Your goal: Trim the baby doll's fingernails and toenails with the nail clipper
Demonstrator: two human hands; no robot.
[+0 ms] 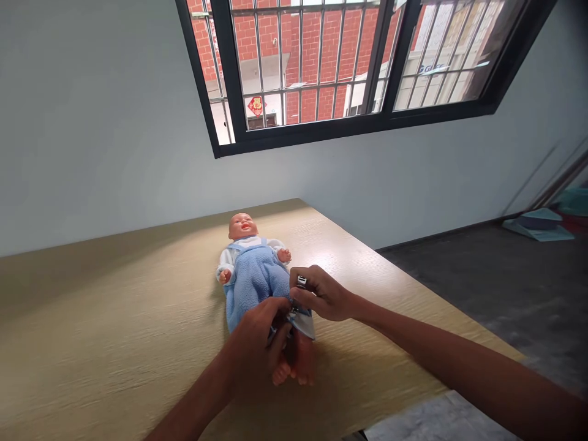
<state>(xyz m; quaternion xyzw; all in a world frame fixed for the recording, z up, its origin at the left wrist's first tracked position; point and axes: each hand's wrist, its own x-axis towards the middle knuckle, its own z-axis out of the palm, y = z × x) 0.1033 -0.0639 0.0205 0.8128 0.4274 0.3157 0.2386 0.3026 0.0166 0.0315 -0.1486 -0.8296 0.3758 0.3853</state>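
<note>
A baby doll [252, 260] lies on its back on the wooden table [114, 318], head toward the wall, wearing a white shirt and fluffy blue romper. Its bare feet [294, 370] point toward me. My left hand [260, 340] lies over the doll's legs and pinches the romper's hem. My right hand [319, 294] grips the same hem from the right side, where the fabric [304, 321] is pulled up and shows its pale lining. A small silvery thing [302, 281] shows at my right fingers; I cannot tell what it is.
The table stands against a pale wall under a barred window [349, 61]. Its right edge [413, 275] drops to a dark floor. Light blue objects [539, 222] lie on the floor at the far right.
</note>
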